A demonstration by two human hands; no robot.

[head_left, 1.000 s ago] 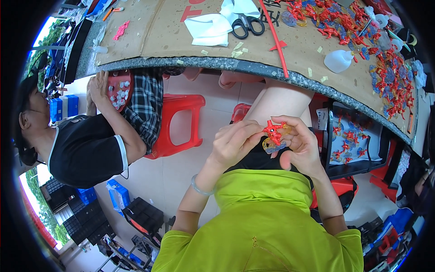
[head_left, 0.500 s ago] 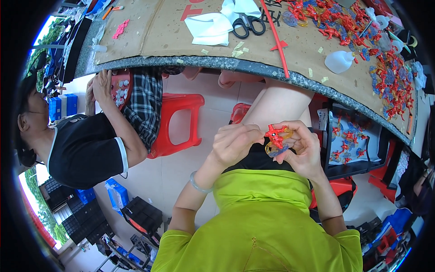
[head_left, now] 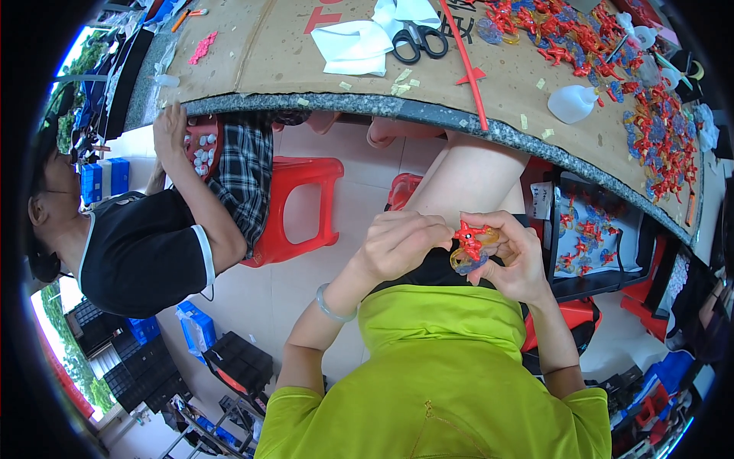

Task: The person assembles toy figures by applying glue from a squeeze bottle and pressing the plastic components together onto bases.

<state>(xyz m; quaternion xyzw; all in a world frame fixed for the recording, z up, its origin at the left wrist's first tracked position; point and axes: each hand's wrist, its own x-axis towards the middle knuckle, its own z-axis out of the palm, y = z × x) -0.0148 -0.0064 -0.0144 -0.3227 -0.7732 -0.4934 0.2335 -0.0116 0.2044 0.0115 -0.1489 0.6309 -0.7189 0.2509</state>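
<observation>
Above my lap, my right hand grips a small red plastic toy figure with see-through yellow and blue parts. Thumb and fingers close on its right side, and a small eye-like spot shows on the red part. At the figure's left edge is my left hand, its fingers pinched together. Whatever may be between those fingertips is too small or hidden to make out. A pale bangle rings my left wrist.
A stone-edged table covered in cardboard carries many similar figures, scissors, a red rod and a white bottle. Below is a black crate of figures. At left sits a co-worker; a red stool stands between us.
The figure has shifted slightly right and down and turned a little in my right hand. My left fingertips have followed it. The co-worker's hand has risen toward the table edge.
</observation>
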